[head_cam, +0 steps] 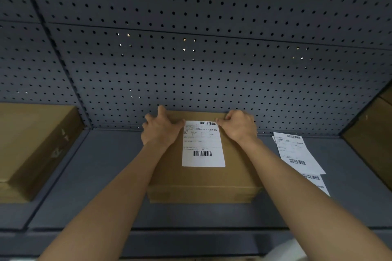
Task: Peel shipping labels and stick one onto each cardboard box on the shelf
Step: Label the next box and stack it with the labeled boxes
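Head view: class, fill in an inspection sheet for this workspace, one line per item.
Surface: grey shelf carrying boxes and labels.
Job's things: label lies on top of the middle box; left box shows no label on top; right box only partly in view; spare labels lie on the shelf right of the middle box.
Clutter: nothing seen.
Grippers: left hand touches the label's top left corner; right hand pinches its top right corner.
Cables: nothing seen.
Surroundings: perforated back panel behind the shelf.
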`<state>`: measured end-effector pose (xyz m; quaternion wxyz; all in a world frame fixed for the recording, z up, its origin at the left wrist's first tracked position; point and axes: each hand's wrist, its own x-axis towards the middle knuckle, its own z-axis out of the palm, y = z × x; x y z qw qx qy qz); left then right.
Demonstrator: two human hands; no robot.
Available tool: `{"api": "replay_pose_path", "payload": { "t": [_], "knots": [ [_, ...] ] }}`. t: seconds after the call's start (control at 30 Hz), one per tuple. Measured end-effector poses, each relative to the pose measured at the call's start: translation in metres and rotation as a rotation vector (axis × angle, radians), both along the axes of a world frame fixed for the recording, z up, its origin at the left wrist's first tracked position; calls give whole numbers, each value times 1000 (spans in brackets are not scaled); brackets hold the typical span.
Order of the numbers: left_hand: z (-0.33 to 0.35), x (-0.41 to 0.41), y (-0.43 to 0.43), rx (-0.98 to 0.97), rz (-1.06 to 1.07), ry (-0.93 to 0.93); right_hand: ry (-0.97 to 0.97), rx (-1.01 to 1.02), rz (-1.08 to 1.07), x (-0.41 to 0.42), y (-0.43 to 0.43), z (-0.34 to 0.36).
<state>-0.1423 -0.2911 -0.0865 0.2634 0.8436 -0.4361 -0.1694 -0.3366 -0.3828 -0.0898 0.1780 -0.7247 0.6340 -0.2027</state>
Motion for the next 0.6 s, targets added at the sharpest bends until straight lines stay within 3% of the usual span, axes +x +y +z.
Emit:
{"api": "replay_pose_path", "payload": {
  "t": [0.17, 0.37, 0.5, 0.6],
  "knots": [
    [5, 1, 4, 18, 8, 25, -65, -117, 59, -14, 14, -4],
    [-8, 7, 41, -42, -34, 149, -28, -275, 470, -45, 60, 4],
    [-18, 9, 63, -42, -8, 431, 153, -351, 843, -64, 92, -1],
    [-25, 6, 69, -63, -11, 503, 336, -352, 1029, -71, 107, -7]
  ]
}}
